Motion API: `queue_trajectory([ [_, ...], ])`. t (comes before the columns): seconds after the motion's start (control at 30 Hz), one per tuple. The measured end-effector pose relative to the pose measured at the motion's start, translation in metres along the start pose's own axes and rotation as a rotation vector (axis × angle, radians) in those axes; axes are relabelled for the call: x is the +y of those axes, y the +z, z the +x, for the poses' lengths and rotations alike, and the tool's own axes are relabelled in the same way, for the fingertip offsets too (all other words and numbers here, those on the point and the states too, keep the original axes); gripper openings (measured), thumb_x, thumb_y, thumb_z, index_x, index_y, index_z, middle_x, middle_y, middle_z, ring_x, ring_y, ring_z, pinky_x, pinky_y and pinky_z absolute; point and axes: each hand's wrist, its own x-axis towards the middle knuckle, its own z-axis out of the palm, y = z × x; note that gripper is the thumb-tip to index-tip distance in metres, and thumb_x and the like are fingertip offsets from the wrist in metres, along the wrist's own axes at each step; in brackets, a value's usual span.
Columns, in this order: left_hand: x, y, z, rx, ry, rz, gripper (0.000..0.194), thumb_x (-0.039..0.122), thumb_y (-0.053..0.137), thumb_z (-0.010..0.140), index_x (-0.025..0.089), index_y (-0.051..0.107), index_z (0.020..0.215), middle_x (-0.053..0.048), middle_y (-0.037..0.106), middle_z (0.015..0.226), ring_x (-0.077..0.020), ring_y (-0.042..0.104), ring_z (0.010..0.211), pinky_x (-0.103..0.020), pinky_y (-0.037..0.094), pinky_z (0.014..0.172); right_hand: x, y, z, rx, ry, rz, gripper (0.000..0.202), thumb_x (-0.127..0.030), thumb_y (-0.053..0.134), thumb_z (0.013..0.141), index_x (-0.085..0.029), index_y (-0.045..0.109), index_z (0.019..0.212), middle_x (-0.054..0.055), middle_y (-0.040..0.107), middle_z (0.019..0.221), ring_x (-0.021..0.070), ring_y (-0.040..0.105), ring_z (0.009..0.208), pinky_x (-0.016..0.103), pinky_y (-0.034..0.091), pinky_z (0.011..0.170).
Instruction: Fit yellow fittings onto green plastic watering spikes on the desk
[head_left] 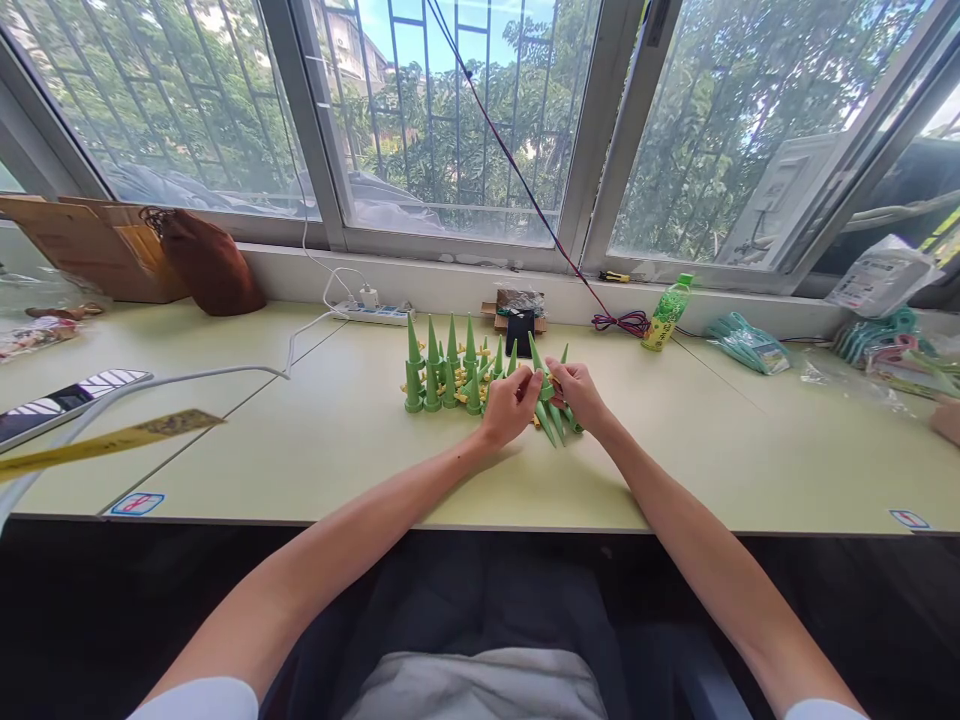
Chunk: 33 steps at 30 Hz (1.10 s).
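Several green cones with small yellow parts stand upright in rows (pixel 450 385) on the pale green table. My left hand (pixel 511 405) is closed at the right end of these rows, its fingertips against the base of a green cone (pixel 535 352) that points up. On the other side of that cone, my right hand (pixel 576 392) has its fingers pinched at its base. The fingers hide the exact grip. Below and between the hands, a few green cones (pixel 551 424) lie on their sides, pointing toward the table's front edge.
Behind the cones lie a dark phone (pixel 520 332) and a power strip (pixel 375 312). A green bottle (pixel 667 314) and bagged teal items (pixel 748 342) are right. A brown bag (pixel 208 265), a cardboard box (pixel 97 250) and a yellow strip (pixel 112 441) are left. Another person's hand (pixel 946 418) shows far right.
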Motion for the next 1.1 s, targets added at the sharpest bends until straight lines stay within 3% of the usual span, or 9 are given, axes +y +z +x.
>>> queue_trajectory([
  [0.17, -0.0014, 0.001, -0.002, -0.012, -0.033, -0.053, 0.028, 0.046, 0.047, 0.098, 0.02, 0.05, 0.088, 0.007, 0.042, 0.054, -0.0081, 0.035, 0.044, -0.022, 0.027, 0.047, -0.0014, 0.0013, -0.0006, 0.001, 0.008, 0.007, 0.064, -0.063, 0.072, 0.075, -0.022, 0.029, 0.05, -0.009, 0.021, 0.046, 0.0042, 0.018, 0.039, 0.023, 0.019, 0.035],
  [0.33, -0.002, 0.0024, -0.003, 0.01, -0.015, -0.096, 0.024, 0.044, 0.048, 0.099, 0.022, 0.048, 0.109, 0.01, 0.04, 0.055, -0.0074, 0.033, 0.042, -0.021, 0.027, 0.046, -0.0015, 0.0011, -0.0007, 0.02, 0.024, 0.007, 0.063, -0.062, 0.072, 0.076, -0.022, 0.029, 0.052, -0.009, 0.021, 0.047, 0.004, 0.017, 0.04, 0.022, 0.021, 0.034],
  [0.5, -0.0024, 0.0022, -0.0026, 0.015, 0.013, -0.094, 0.025, 0.042, 0.048, 0.099, 0.024, 0.049, 0.116, 0.008, 0.04, 0.059, -0.0073, 0.032, 0.043, -0.02, 0.027, 0.045, -0.0042, 0.0023, -0.0014, 0.021, 0.034, 0.021, 0.064, -0.063, 0.069, 0.079, -0.023, 0.028, 0.051, -0.009, 0.02, 0.046, 0.0038, 0.018, 0.039, 0.021, 0.022, 0.033],
  [1.1, -0.0033, -0.0006, -0.0019, -0.026, 0.05, -0.041, 0.029, 0.027, 0.04, 0.1, 0.02, 0.058, 0.122, 0.006, 0.043, 0.059, -0.0081, 0.036, 0.044, -0.02, 0.031, 0.048, -0.0007, -0.0009, 0.001, 0.011, 0.05, 0.085, 0.064, -0.06, 0.077, 0.071, -0.022, 0.03, 0.052, -0.011, 0.02, 0.047, 0.0023, 0.016, 0.039, 0.02, 0.018, 0.034],
])
